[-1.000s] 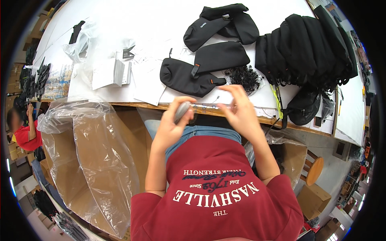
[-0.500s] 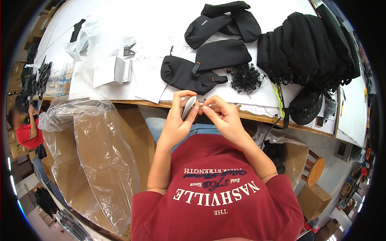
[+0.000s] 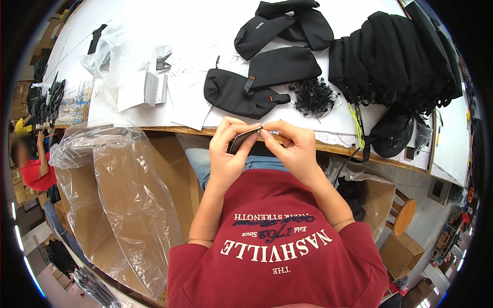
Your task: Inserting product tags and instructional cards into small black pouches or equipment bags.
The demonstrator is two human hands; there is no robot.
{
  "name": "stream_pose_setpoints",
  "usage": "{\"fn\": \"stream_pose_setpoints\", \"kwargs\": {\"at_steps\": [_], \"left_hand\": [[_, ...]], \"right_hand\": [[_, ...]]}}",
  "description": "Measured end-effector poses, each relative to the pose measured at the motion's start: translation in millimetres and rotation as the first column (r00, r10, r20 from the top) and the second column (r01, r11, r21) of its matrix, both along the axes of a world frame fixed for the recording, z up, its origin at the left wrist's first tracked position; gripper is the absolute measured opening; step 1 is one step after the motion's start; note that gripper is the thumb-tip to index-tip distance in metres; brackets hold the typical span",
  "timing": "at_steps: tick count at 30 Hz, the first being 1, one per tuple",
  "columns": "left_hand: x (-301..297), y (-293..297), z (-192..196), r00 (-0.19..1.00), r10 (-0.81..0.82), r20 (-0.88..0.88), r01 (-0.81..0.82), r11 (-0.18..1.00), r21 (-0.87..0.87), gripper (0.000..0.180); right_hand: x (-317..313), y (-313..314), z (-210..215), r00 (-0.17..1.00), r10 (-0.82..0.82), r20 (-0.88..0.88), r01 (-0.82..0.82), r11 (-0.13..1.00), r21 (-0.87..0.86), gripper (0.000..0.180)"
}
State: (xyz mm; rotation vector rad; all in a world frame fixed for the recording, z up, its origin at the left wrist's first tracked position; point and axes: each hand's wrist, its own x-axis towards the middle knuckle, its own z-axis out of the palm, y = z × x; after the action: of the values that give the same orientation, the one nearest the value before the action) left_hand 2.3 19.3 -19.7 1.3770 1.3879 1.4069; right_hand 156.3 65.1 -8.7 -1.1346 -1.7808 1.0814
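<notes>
My left hand point(image 3: 228, 146) grips a flat card tag point(image 3: 243, 139), its dark face now showing, between thumb and fingers at the table's front edge. My right hand point(image 3: 294, 146) is closed in a pinch at the tag's upper corner; what sits between those fingertips is too small to make out. Just beyond my hands lies a black pouch point(image 3: 236, 95) with an orange-marked pull tab. Another black pouch point(image 3: 285, 66) rests behind it. To their right is a tangled heap of thin black strings point(image 3: 314, 97).
A stack of white cards point(image 3: 144, 91) stands left on the table, near crumpled clear plastic point(image 3: 105, 54). Black pouches point(image 3: 395, 56) are piled at right; more point(image 3: 282, 28) lie farther back. A plastic-lined carton point(image 3: 123, 205) is below left, a wooden stool point(image 3: 404, 218) right. Another person point(image 3: 36, 167) is far left.
The tag in my left hand has turned from its pale side to its dark side. My right hand has shifted slightly, its fingertips now at the tag's corner.
</notes>
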Motion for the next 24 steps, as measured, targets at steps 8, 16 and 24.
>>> {"fn": "stream_pose_setpoints", "kwargs": {"at_steps": [8,16,24], "left_hand": [[5,-1,-4,0.989,0.146,-0.006,-0.146,0.989,0.008,0.013],[-1,3,2,0.98,0.094,-0.178,-0.07,0.988,0.138,0.021],[-13,1,5,0.995,-0.05,-0.086,0.056,0.996,0.063,0.016]], "right_hand": [[3,3,3,0.998,0.018,0.052,-0.019,0.999,0.028,0.011],[6,7,6,0.988,0.081,0.13,-0.088,0.995,0.044,0.012],[10,8,7,0.999,0.05,-0.004,-0.05,0.999,0.006,0.012]]}}
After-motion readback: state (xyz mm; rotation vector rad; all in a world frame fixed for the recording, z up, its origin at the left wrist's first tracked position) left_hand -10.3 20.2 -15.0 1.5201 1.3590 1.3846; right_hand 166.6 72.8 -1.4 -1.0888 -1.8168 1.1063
